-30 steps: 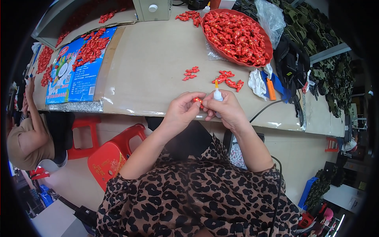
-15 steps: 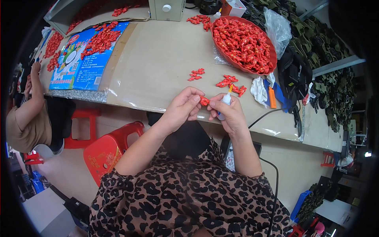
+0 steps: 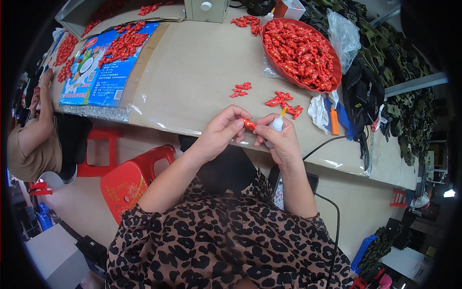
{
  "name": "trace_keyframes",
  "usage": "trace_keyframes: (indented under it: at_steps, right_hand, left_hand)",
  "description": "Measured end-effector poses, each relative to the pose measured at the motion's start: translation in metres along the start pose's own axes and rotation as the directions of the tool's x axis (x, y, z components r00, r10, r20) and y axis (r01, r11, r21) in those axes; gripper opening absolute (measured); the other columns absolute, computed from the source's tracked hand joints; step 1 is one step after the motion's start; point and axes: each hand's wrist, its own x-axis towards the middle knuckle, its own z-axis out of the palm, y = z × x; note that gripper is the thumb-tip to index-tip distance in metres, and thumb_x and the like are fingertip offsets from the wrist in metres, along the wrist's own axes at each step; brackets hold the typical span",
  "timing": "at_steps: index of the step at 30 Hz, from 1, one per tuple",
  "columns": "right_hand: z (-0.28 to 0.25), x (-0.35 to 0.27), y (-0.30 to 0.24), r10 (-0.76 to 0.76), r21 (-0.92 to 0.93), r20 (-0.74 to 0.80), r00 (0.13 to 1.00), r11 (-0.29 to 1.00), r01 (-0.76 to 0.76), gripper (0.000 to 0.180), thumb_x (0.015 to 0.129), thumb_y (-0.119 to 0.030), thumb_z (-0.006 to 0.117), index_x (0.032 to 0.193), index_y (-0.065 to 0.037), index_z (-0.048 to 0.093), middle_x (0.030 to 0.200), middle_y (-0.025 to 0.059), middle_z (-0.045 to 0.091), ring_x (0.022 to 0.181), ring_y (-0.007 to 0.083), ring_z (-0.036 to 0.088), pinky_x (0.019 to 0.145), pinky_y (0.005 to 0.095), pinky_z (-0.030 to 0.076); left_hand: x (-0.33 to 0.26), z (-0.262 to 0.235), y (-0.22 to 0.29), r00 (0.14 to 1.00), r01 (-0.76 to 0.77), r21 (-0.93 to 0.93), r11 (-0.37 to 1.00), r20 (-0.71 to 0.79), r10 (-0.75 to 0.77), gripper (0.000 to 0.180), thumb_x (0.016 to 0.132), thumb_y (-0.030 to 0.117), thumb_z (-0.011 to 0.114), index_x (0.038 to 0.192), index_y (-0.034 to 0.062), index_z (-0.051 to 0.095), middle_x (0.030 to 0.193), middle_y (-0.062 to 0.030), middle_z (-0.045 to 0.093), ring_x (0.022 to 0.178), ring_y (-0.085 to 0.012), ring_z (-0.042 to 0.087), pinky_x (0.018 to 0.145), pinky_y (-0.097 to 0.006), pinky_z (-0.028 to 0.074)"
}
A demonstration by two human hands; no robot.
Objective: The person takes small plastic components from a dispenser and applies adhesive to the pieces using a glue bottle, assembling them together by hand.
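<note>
Between my two hands, just over the table's front edge, is a small shiny red figurine point(image 3: 249, 124). My left hand point(image 3: 222, 131) pinches it with thumb and fingertips. The thumb and forefinger of my right hand point(image 3: 280, 139) touch its other end. A white glue bottle point(image 3: 276, 123) with a yellow nozzle is tucked in the same right hand, nozzle pointing up and away. Beyond the hands, a small group of like red pieces point(image 3: 284, 99) lies on the table, and another little cluster point(image 3: 240, 89) rests farther left.
A red scalloped bowl point(image 3: 266, 50) heaped with red pieces stands at the back right. Beside it lie a crumpled white tissue point(image 3: 316, 113) and an orange tool point(image 3: 334, 121). Red pieces cover part of a blue printed cardboard sheet point(image 3: 106, 83) at left. Another person point(image 3: 41, 139) sits at far left.
The red figurine has turned slightly between my fingertips, showing more of its gold marking. Both hands stay in nearly the same place, with the glue bottle still in the right. The view has shifted a little.
</note>
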Motion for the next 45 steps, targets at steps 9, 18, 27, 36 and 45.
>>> trace_keyframes:
  at_steps: [9,18,27,36,45]
  right_hand:
    - [0.001,0.0,-0.002,0.002,-0.01,-0.01,1.0,1.0,-0.002,0.011,0.069,0.002,0.059,0.078,0.001,0.053,0.072,0.0071,0.056,0.058,0.011,0.054,0.053,0.0238,0.048]
    - [0.0,0.0,-0.003,0.0,-0.004,-0.014,1.0,1.0,0.0,0.011,0.069,0.002,0.059,0.078,0.001,0.053,0.072,0.0071,0.056,0.06,0.0107,0.055,0.054,0.0235,0.048]
    - [0.002,0.001,0.0,-0.041,0.034,-0.022,0.999,0.999,0.041,0.008,0.071,-0.001,0.058,0.077,0.002,0.054,0.069,0.0085,0.056,0.056,0.0108,0.054,0.051,0.0238,0.047]
    - [-0.001,-0.001,0.001,-0.051,0.076,-0.008,0.999,0.996,0.051,0.008,0.072,-0.001,0.057,0.078,0.002,0.053,0.069,0.0086,0.056,0.055,0.0108,0.053,0.053,0.024,0.047]
    - [-0.004,-0.002,0.003,-0.084,0.133,-0.001,0.996,0.988,0.084,0.009,0.073,-0.003,0.057,0.079,0.003,0.053,0.069,0.0085,0.056,0.056,0.0105,0.053,0.053,0.0236,0.047]
  left_hand:
    - [0.0,0.0,0.001,0.999,-0.04,0.021,0.999,0.006,0.04,0.013,0.086,0.009,0.041,0.095,0.0022,0.046,0.077,-0.0004,0.046,0.063,-0.006,0.042,0.059,-0.019,0.037]
    - [0.001,-0.001,0.0,0.993,-0.112,0.074,0.991,0.039,0.11,0.013,0.085,0.007,0.041,0.095,0.0024,0.047,0.079,-0.0004,0.045,0.064,-0.0061,0.043,0.06,-0.019,0.037]
    - [0.001,0.005,0.007,0.996,0.051,0.076,0.996,-0.072,-0.046,0.019,0.087,0.011,0.04,0.102,-0.0003,0.044,0.075,-0.0033,0.045,0.058,-0.0078,0.043,0.054,-0.02,0.04]
    - [0.003,0.007,0.005,0.994,0.063,0.038,0.997,-0.092,-0.059,0.019,0.088,0.012,0.039,0.1,0.0,0.045,0.075,-0.0023,0.045,0.058,-0.0065,0.042,0.053,-0.021,0.042]
    - [0.004,0.01,0.009,0.984,0.149,-0.034,0.988,-0.09,-0.151,0.018,0.088,0.013,0.039,0.098,0.0011,0.047,0.074,-0.0012,0.045,0.057,-0.0052,0.04,0.051,-0.02,0.041]
